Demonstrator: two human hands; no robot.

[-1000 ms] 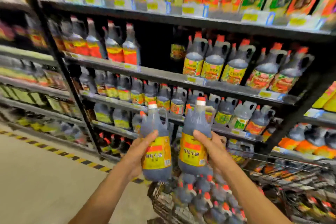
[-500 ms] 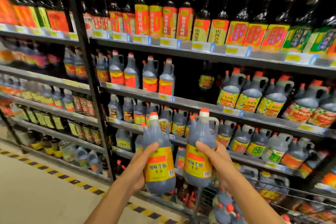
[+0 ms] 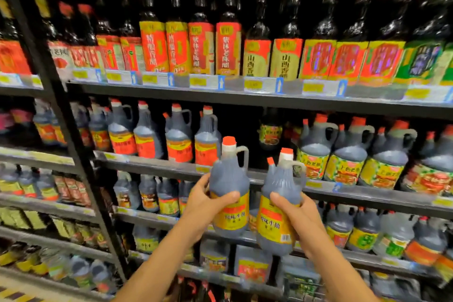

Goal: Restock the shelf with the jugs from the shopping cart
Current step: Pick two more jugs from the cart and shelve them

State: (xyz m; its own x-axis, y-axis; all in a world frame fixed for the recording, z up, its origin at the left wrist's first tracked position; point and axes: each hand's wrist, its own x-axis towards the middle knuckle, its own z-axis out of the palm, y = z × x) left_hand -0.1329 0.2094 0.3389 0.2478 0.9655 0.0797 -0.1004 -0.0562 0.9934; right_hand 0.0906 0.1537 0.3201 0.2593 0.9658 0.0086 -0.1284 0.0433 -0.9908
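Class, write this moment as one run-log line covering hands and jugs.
left hand: holds left jug | right hand: holds right jug | jugs: upright, in front of shelf, not yet placed

Left jug (image 3: 229, 179) and right jug (image 3: 284, 181), dark, red-capped, are upright in midair before the shelf (image 3: 157, 166)

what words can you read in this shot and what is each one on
"鲜味生抽": yellow labels of the left held jug and the right held jug.
"山西香", last character cut off: two yellow-labelled bottles, top shelf.
"紫林老陈醋": two red-labelled bottles left of those.
"上色老抽", blurry: green-and-yellow-labelled jugs, second shelf.
Price tags and all other labels: too blurred to read.
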